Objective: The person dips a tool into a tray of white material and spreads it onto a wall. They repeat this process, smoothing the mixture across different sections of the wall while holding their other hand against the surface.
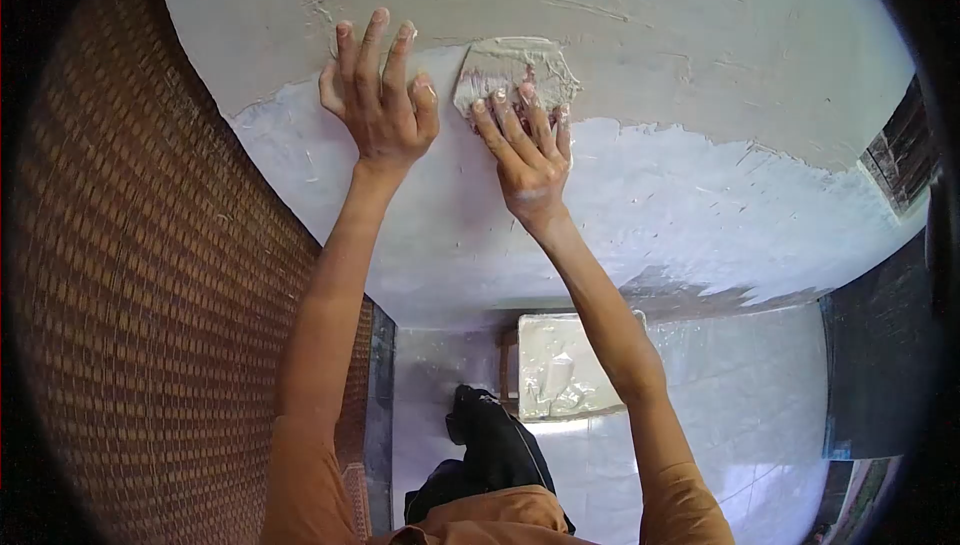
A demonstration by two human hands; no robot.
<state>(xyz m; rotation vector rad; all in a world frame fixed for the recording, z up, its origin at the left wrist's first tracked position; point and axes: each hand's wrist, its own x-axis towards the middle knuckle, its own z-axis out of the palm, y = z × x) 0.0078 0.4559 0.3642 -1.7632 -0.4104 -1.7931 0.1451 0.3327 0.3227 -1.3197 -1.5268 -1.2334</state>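
My left hand [385, 110] rests against the wall [430, 215] with its fingers spread and putty on the fingertips. It holds nothing. To its right, my right hand [532, 155] grips a flat, putty-coated scraper [512, 63] and presses it to the wall. Four fingers lie over the scraper's lower part; the thumb is hidden. Thick putty hides most of the scraper's surface. Above both hands the wall has a beige, wet-looking putty coat [660, 35] with ridges and an uneven lower border. Below that border the wall is whitish with small specks.
A brown woven panel [150, 275] stands along the left. Below the wall is a small stool or table with a putty-smeared top [560, 370], and a lump of putty on it. Dark furniture [880, 335] stands at the right. Pale floor tiles [730, 395] lie below.
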